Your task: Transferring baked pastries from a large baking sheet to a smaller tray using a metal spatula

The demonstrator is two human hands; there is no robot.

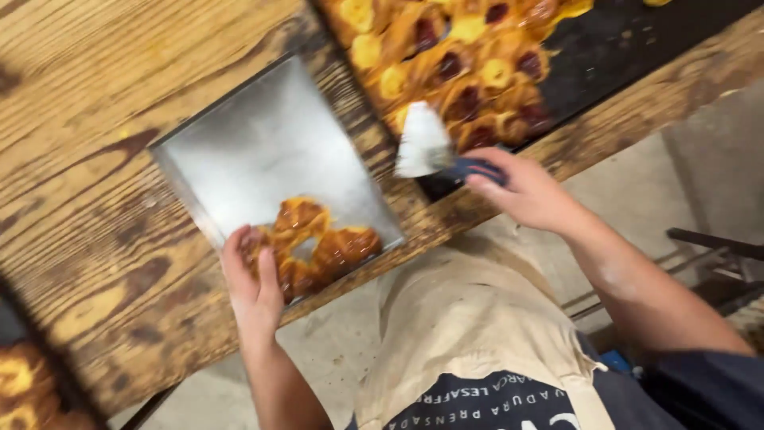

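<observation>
My left hand (253, 280) rests on the near corner of a shiny metal tray (255, 143) and touches the golden pastries (318, 243) lying in that corner. My right hand (521, 187) is closed on the dark handle of a metal scraper (423, 142), whose pale blade points at a dark baking sheet (613, 44). That sheet holds several baked pastries (461, 72) with yellow and dark red filling. The blade sits at the near edge of these pastries.
Both trays lie on a scorched wooden table (87, 207) whose front edge runs diagonally. A beige apron (469, 334) covers my front below it. More pastries (20, 382) show at the lower left corner. Grey floor and a dark metal frame (716, 243) lie to the right.
</observation>
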